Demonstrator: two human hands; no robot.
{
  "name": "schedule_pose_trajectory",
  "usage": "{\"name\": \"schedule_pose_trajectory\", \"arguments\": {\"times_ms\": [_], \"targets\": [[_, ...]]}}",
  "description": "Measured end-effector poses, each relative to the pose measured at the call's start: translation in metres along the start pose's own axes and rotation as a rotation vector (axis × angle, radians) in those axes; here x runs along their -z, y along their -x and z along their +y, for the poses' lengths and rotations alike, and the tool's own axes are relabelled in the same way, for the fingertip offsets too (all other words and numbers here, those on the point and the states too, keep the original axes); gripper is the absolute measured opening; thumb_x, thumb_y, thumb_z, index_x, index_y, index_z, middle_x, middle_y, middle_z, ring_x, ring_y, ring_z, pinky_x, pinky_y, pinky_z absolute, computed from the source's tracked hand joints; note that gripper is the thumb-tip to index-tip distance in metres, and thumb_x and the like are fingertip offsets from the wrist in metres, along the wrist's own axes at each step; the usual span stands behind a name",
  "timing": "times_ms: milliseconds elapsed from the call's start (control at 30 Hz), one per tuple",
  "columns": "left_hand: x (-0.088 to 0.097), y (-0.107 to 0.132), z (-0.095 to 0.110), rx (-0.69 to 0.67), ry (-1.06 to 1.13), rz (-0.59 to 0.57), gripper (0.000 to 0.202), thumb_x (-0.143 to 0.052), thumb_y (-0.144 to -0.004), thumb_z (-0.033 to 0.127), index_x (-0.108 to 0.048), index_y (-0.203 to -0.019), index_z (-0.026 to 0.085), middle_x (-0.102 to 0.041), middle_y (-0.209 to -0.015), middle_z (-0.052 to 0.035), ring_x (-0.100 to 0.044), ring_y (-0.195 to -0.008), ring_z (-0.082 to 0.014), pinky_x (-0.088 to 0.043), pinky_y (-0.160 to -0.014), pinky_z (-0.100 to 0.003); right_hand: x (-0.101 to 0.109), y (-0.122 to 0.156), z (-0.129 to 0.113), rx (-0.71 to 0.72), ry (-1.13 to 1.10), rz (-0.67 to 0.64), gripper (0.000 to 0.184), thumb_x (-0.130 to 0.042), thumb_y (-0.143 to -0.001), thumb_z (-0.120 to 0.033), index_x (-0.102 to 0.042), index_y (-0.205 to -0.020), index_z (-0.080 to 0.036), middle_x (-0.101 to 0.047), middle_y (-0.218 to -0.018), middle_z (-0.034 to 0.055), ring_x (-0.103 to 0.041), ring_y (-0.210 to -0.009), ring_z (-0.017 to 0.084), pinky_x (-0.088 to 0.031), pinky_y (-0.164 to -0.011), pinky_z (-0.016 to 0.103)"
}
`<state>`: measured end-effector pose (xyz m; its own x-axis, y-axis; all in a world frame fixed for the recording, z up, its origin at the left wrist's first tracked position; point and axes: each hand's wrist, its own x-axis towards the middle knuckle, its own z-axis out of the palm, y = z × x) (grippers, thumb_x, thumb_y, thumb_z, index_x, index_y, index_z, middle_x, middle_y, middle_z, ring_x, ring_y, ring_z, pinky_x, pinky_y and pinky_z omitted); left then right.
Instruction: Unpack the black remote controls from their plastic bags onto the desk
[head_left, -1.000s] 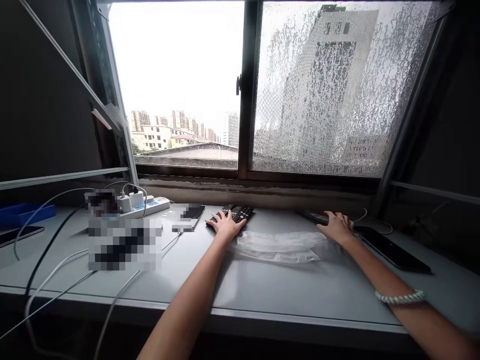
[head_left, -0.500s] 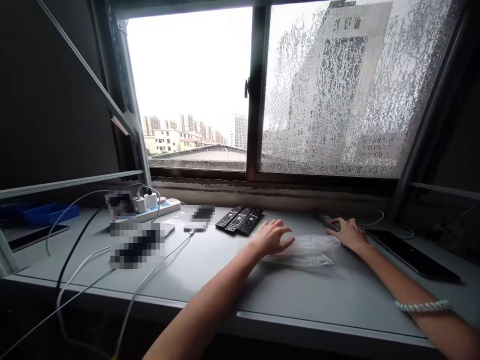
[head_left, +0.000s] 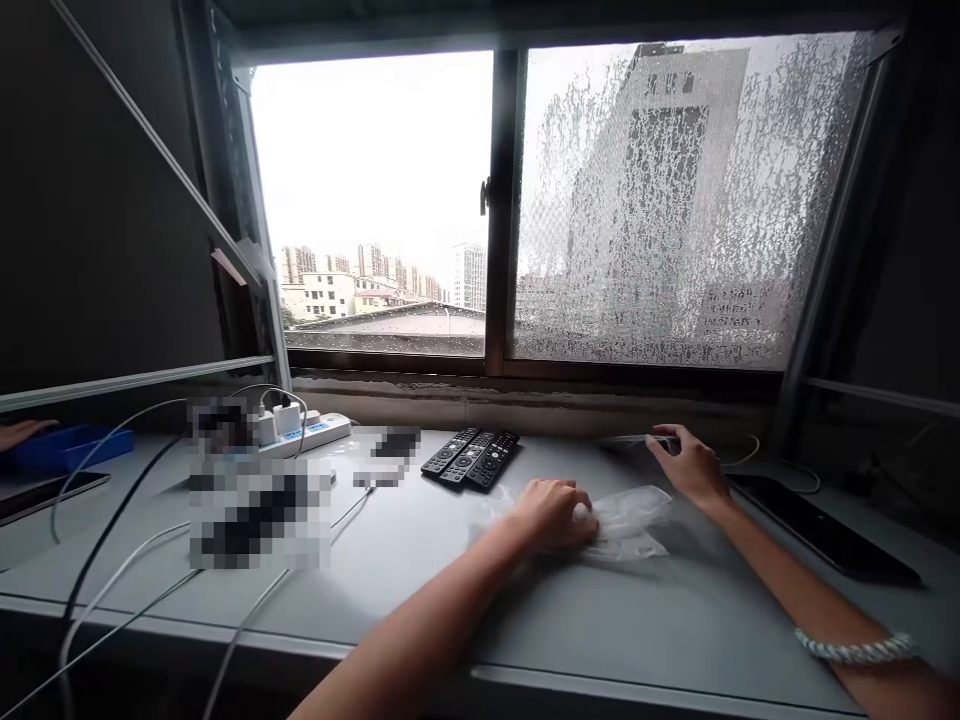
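A crumpled clear plastic bag [head_left: 630, 522] lies on the grey desk in front of me. My left hand [head_left: 555, 512] is on its left part, fingers curled down and gripping the film. Further right and back, my right hand [head_left: 686, 465] pinches the end of a thin, dark, flat object [head_left: 628, 441] between thumb and fingers. That object is seen nearly edge-on, so its kind does not show. Behind my left hand, several black remote controls [head_left: 471, 458] lie side by side.
A black tablet-like slab [head_left: 821, 525] lies to the right. At the left are a white power strip [head_left: 319, 435], cables, blurred-out items and a blue tray [head_left: 75, 447]. Another person's hand [head_left: 22, 432] shows at the left edge. A window [head_left: 375, 200] stands behind the desk.
My left hand has come down and its spread fingers have closed on the plastic bag. My right hand has lifted slightly, tilting the flat object. Another person's hand has appeared at the far left.
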<state>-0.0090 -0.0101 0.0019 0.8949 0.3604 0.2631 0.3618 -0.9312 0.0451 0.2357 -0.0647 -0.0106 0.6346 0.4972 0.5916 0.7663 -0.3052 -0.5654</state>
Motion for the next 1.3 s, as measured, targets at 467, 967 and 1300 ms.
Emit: {"name": "schedule_pose_trajectory", "arguments": {"times_ms": [467, 967, 1300], "targets": [[-0.001, -0.003, -0.001, 0.195, 0.137, 0.048, 0.04, -0.043, -0.079, 0.048, -0.061, -0.107, 0.026, -0.069, -0.073, -0.0002, -0.064, -0.075, -0.0205, -0.046, -0.066, -0.029, 0.0, 0.005, -0.027, -0.587, -0.966, -0.212, 0.047, -0.054, -0.064, -0.064, -0.052, -0.096, -0.028, -0.063, -0.096, 0.0119, -0.064, -0.084, 0.029, -0.054, -0.063, 0.038], [0.017, -0.002, -0.014, -0.04, -0.143, 0.57, 0.035, -0.045, -0.084, 0.041, -0.053, -0.114, 0.024, -0.059, -0.108, -0.0038, -0.049, -0.102, -0.0193, -0.032, -0.094, -0.034, 0.009, 0.021, -0.051, -0.388, -1.189, -0.453, 0.039, -0.073, -0.061, -0.031, -0.052, -0.094, -0.028, -0.063, -0.098, 0.0008, -0.065, -0.089, 0.024, -0.056, -0.068, 0.029], [0.014, -0.003, -0.018, 0.087, -0.282, 0.409, 0.059, -0.05, -0.078, 0.024, -0.03, -0.133, 0.021, -0.039, -0.133, -0.0083, -0.032, -0.123, -0.0257, -0.026, -0.1, -0.037, 0.014, 0.035, -0.062, -0.153, -1.12, -0.778, 0.061, -0.076, -0.06, -0.032, -0.048, -0.115, -0.029, -0.061, -0.108, 0.0028, -0.066, -0.079, 0.019, -0.052, -0.053, 0.021]]}}
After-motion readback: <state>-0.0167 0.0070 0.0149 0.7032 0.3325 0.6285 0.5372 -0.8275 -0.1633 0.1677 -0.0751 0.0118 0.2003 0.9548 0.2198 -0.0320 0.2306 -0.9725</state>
